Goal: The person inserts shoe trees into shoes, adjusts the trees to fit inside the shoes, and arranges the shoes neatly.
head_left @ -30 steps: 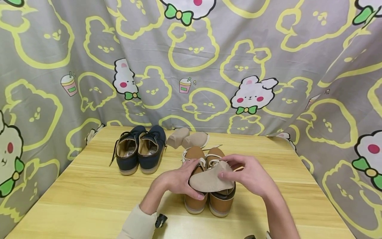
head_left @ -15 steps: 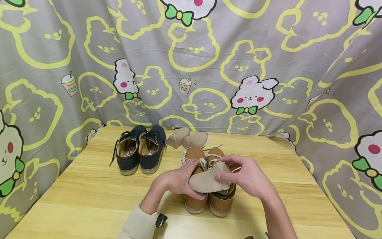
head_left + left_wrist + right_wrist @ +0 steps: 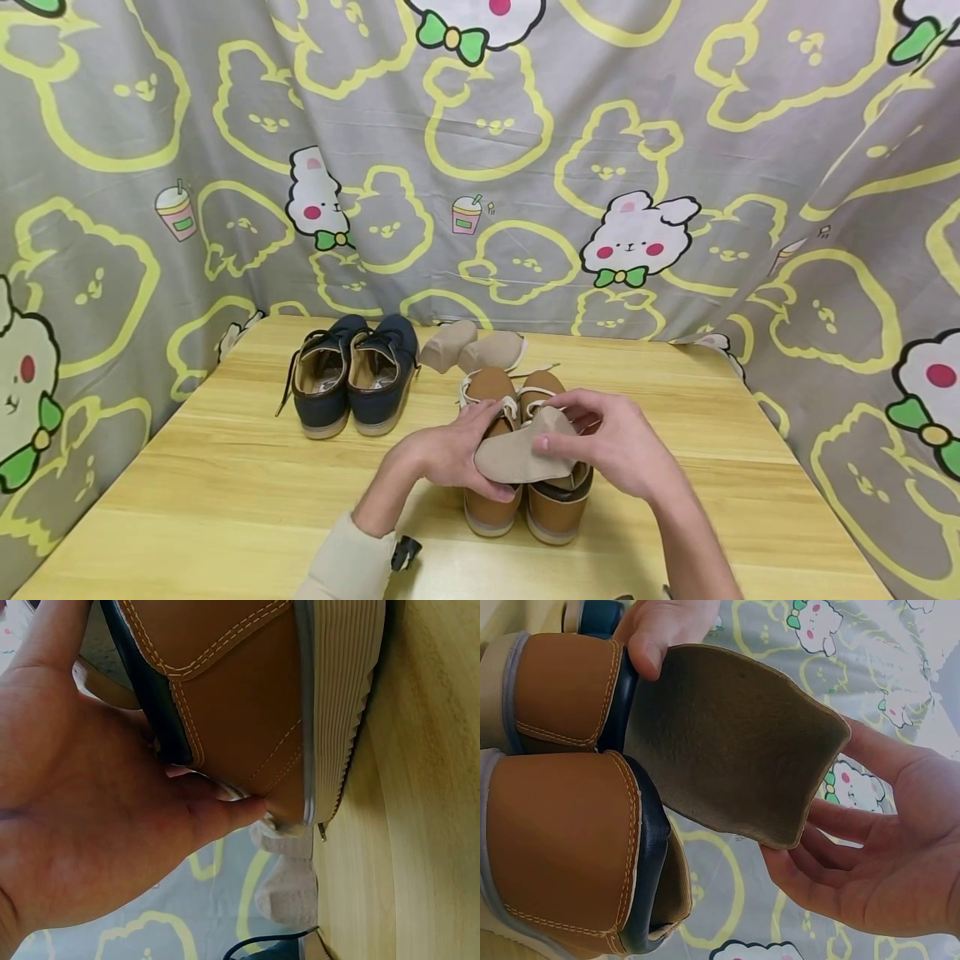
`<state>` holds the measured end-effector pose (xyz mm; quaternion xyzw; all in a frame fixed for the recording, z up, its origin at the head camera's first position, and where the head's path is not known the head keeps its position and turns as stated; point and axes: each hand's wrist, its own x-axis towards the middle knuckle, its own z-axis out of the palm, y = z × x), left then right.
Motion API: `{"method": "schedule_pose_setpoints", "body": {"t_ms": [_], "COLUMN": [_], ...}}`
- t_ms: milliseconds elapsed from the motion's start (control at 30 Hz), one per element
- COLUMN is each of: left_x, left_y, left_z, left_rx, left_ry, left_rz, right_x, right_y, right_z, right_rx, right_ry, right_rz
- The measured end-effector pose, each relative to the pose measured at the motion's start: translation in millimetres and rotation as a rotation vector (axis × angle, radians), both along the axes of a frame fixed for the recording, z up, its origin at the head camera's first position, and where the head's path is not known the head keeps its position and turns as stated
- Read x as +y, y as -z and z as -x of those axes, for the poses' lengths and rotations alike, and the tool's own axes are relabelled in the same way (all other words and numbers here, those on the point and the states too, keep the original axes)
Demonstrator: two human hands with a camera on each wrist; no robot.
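1. Above the left brown shoe [image 3: 489,510] and right brown shoe [image 3: 557,512], I hold the beige insert [image 3: 510,456] pinched in my right hand [image 3: 622,442]; tip inside or not, cannot tell.
2. My left hand [image 3: 453,454] grips the left brown shoe.
3. Risk (judgement): squeezing too hard could crease the insert's thin rim; a slack left hand could let the shoe skid.
4. Writing: pale mark [image 3: 327,384] inside the navy shoes [image 3: 375,412], illegible; no brand readable.

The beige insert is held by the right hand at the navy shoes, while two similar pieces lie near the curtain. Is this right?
Not quite: the right hand holds the beige insert at the brown shoes, not the navy shoes, as the head view shows.
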<state>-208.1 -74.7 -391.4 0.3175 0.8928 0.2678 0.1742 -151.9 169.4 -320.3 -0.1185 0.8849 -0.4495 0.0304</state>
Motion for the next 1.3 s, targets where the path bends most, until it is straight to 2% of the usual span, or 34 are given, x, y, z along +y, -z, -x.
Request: {"method": "schedule_pose_setpoints", "body": {"t_ms": [533,1067,1300], "left_x": [-1.7,-1.1,-0.9], "left_y": [0.7,1.1,1.6], "left_z": [1.7,2.7,2.5], "left_rx": [-0.037,-0.014,-0.002], "left_ry": [0.007,0.025,0.029], "left_rz": [-0.011,-0.019,-0.021], "right_x": [-2.0,-10.1,-10.9], "right_y": [-1.1,0.0,1.2], "right_z": [-3.4,-5.5,-5.6], "right_rx": [0.014,0.013,0.044], "right_ry": [-0.006,0.041,0.034], "right_rz": [-0.016,-0.002,-0.021]}}
